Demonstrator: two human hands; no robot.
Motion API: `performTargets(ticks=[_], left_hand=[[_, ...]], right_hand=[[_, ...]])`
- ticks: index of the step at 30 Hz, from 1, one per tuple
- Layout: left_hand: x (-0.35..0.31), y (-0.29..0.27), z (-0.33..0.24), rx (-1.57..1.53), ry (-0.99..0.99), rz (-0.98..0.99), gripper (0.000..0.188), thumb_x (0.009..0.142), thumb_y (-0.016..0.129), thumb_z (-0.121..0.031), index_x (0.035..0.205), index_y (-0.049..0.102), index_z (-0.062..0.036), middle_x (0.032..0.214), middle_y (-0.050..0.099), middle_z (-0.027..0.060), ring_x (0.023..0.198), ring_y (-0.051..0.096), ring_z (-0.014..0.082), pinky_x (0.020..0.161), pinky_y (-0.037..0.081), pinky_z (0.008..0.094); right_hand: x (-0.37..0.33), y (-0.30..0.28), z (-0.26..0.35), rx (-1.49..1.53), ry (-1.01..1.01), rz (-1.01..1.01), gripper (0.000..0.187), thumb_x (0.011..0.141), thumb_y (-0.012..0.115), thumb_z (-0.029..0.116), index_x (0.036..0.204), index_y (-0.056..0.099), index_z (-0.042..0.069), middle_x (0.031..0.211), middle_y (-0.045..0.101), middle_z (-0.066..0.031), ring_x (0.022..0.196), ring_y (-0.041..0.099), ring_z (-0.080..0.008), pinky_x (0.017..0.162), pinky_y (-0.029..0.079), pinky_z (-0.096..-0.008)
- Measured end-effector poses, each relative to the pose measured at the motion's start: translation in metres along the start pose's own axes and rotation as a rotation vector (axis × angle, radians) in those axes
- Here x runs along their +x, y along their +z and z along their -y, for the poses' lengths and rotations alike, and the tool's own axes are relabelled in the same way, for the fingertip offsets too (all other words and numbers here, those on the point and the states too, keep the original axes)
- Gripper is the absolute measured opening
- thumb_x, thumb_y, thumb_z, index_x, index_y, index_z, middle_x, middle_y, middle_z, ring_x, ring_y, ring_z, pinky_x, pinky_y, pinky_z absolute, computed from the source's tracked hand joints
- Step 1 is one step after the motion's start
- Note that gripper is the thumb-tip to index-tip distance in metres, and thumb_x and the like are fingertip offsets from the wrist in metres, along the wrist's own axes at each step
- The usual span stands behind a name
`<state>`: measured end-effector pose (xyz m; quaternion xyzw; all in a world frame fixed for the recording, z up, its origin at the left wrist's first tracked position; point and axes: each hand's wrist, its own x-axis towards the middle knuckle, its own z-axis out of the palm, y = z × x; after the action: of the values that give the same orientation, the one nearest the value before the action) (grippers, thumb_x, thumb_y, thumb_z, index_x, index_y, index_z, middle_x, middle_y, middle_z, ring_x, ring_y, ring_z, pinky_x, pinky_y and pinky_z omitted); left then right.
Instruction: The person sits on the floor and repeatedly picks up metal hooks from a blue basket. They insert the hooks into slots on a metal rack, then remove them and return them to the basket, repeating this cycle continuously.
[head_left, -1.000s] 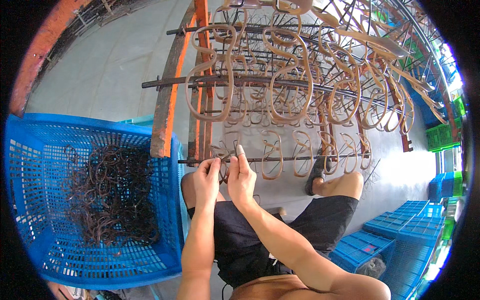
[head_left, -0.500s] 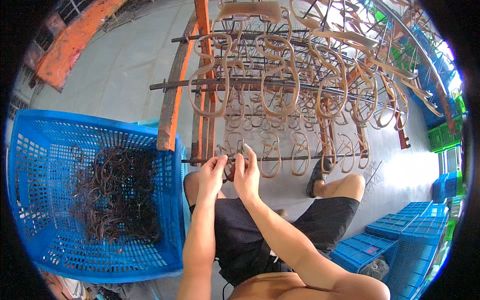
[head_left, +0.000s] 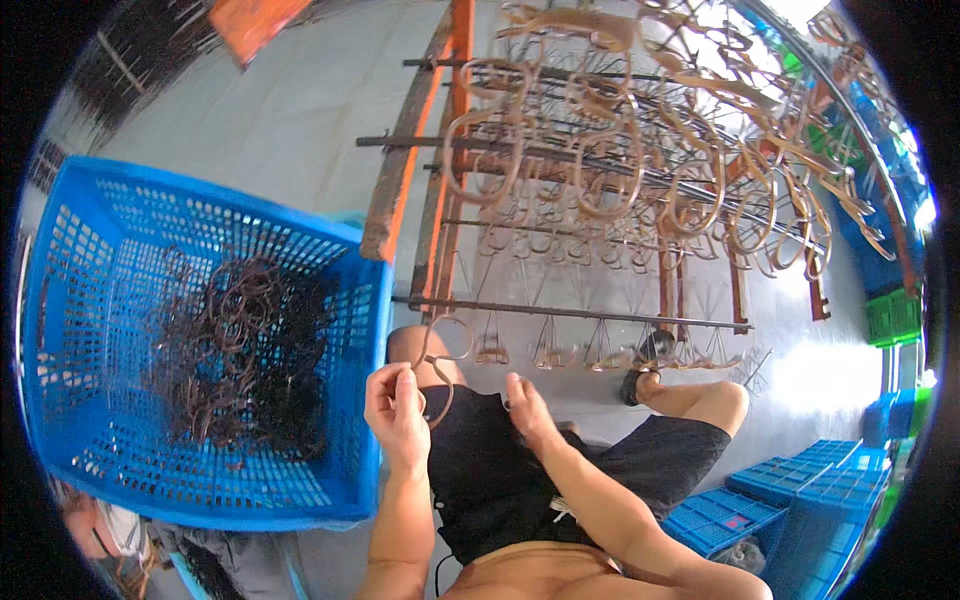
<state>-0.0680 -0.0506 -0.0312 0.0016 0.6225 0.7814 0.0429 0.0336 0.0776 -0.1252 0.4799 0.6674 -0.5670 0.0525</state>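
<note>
My left hand (head_left: 398,410) pinches a tan double-loop frame (head_left: 441,358), shaped like an eyeglass front, between thumb and fingers. It is held upright beside the blue basket (head_left: 381,400), over my knee. My right hand (head_left: 530,408) is a little farther right, slightly blurred, with its fingers raised and nothing visible in them. Beyond both hands runs a dark rod (head_left: 590,312). Several similar tan frames (head_left: 552,357) hang below it on thin wires.
Dark, tangled thin loops (head_left: 245,310) fill the middle of the basket. An orange rack post (head_left: 398,185) stands beyond it, carrying rods with many larger-looking tan frames (head_left: 607,205). Blue crates (head_left: 730,520) stand at the lower right; a green crate (head_left: 893,318) is behind.
My hands have come back from the rod and parted. A double-loop frame is now in my left hand, clear of the rod. Frames along that rod have tilted, and the view has shifted.
</note>
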Motion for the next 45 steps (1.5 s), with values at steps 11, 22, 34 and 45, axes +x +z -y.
performTargets(ticks=[11,22,34,45], left_hand=[[-0.018,0.0,-0.027,0.01,-0.435,0.824,0.01,0.087,0.058,-0.012,0.085,0.061,-0.0025,0.072,0.056,-0.0013,0.065,0.049,0.0053,0.059,0.04,0.0205],[0.154,-0.202,0.093,2.106,0.028,0.012,0.054,0.078,0.064,-0.028,0.129,0.046,-0.0185,0.118,0.056,0.0117,0.11,0.052,0.0313,0.088,0.045,0.0491],[0.147,-0.066,0.064,0.921,0.328,0.057,0.028,0.092,0.047,-0.014,0.117,0.049,-0.0011,0.11,0.056,0.0128,0.09,0.056,0.021,0.075,0.045,0.0306],[0.088,0.034,0.085,0.079,-0.189,0.361,0.028,0.089,0.056,-0.015,0.113,0.051,-0.001,0.107,0.057,0.0087,0.096,0.054,0.0165,0.084,0.044,0.0288]], right_hand=[[-0.071,-0.106,0.083,-0.235,-0.893,0.596,0.024,0.081,0.066,0.018,0.095,0.061,0.0,0.076,0.059,-0.014,0.068,0.058,-0.0289,0.064,0.047,-0.0338],[-0.035,-0.311,0.015,0.923,-0.574,-0.747,0.015,0.095,0.048,0.02,0.091,0.053,0.006,0.06,0.045,0.0017,0.045,0.039,-0.006,0.04,0.032,-0.0197],[0.04,-0.365,-0.066,1.071,-0.466,-0.546,0.021,0.096,0.044,0.029,0.106,0.049,0.011,0.107,0.058,-0.0093,0.071,0.061,-0.0164,0.053,0.047,-0.0243],[0.054,-0.368,-0.056,1.021,-0.471,-0.337,0.024,0.097,0.043,0.027,0.102,0.048,0.004,0.096,0.061,-0.0113,0.084,0.062,-0.0176,0.077,0.053,-0.0288]])
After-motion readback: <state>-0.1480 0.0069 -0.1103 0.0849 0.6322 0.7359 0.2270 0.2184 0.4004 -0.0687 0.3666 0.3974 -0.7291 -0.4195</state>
